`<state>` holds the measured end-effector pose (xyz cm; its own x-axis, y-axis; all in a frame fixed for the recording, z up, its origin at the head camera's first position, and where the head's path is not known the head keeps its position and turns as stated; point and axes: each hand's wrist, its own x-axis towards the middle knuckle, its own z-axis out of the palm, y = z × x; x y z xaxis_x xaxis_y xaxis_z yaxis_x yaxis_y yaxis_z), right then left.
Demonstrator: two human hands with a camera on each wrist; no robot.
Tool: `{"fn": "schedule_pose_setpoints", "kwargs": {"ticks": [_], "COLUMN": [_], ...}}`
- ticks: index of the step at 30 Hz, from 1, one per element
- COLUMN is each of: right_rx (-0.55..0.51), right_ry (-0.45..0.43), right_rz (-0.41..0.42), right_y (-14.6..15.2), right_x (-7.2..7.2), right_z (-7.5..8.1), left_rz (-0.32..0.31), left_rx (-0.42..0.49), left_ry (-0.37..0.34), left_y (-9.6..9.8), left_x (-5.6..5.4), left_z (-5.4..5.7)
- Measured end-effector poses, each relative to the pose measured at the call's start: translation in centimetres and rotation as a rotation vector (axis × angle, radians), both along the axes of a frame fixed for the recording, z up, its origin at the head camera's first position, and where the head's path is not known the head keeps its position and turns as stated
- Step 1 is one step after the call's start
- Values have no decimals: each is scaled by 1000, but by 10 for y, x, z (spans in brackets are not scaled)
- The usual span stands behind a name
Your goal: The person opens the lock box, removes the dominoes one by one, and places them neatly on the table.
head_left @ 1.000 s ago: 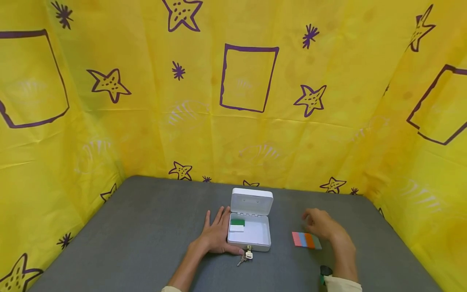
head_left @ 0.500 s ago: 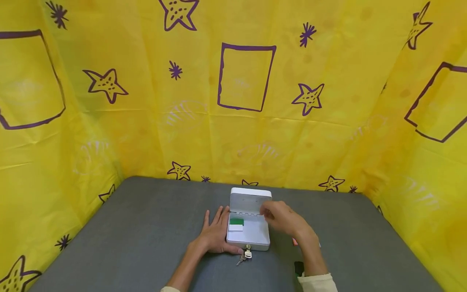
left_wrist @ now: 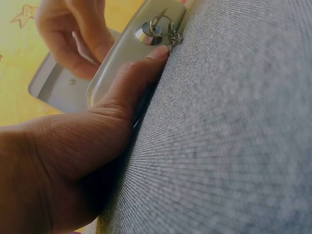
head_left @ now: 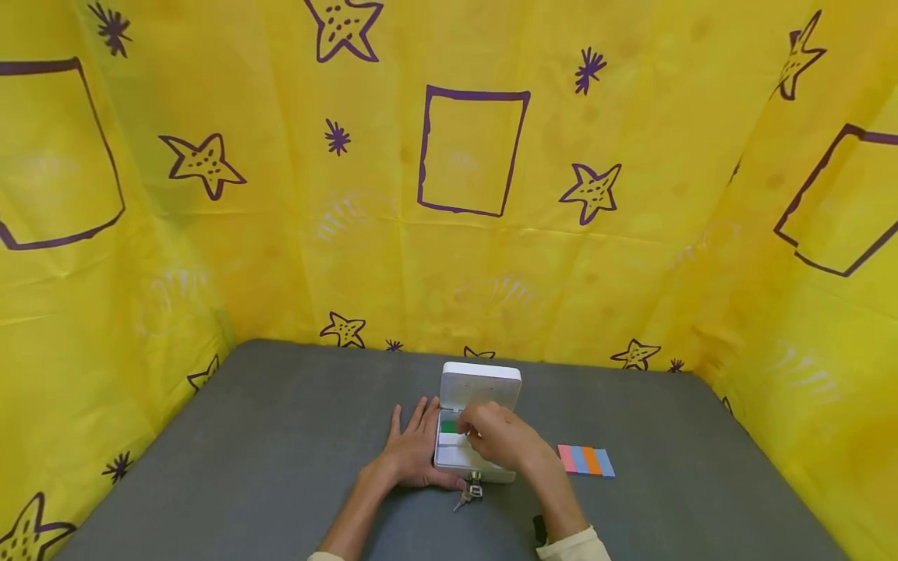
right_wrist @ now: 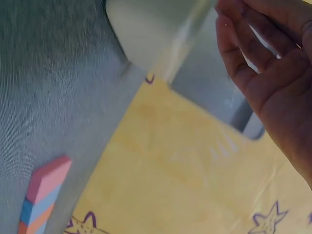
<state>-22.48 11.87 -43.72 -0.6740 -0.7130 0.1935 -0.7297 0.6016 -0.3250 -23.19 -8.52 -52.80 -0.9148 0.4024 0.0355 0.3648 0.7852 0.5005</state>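
A small white metal cash box (head_left: 459, 458) stands with its lid (head_left: 484, 383) raised in the head view. A green block (head_left: 448, 427) and a white block (head_left: 451, 439) lie at the left inside it. My left hand (head_left: 411, 454) rests flat against the box's left side, fingers straight, its thumb along the front below the lock (left_wrist: 147, 32). A keyring with keys (head_left: 466, 496) hangs from the lock. My right hand (head_left: 501, 438) is over the open box, fingers bent close together near the blocks. I cannot tell whether its fingertips hold anything.
A row of pink, blue and orange blocks (head_left: 586, 460) lies on the grey tabletop (head_left: 337, 405) right of the box. Yellow cloth (head_left: 281, 257) with purple drawings walls in the back and both sides.
My right hand has moved left from above the coloured row to over the inside of the box, leaving the row uncovered. The left hand has stayed at the box.
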Motion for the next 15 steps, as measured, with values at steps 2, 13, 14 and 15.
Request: {"fn": "schedule_pose_setpoints", "kwargs": {"ticks": [2,13,14,15], "right_rx": [17,124,124,119], "right_ry": [-4,-64,-62,-56], "right_rz": [8,-47,-62,-74], "right_y": [-6,-10,-8,-6], "right_x": [2,4,4,3], "right_z": [-4,-8,-8,-8], "left_rz": [-1,-4,-5,-5], "left_rx": [-3,9,7,8], "left_ry": [-9,-30,-22,-19], "left_y": [0,-1,-1,-1], "left_x": [1,0,0,-1], "left_z": [-1,-4,-5,-5]}}
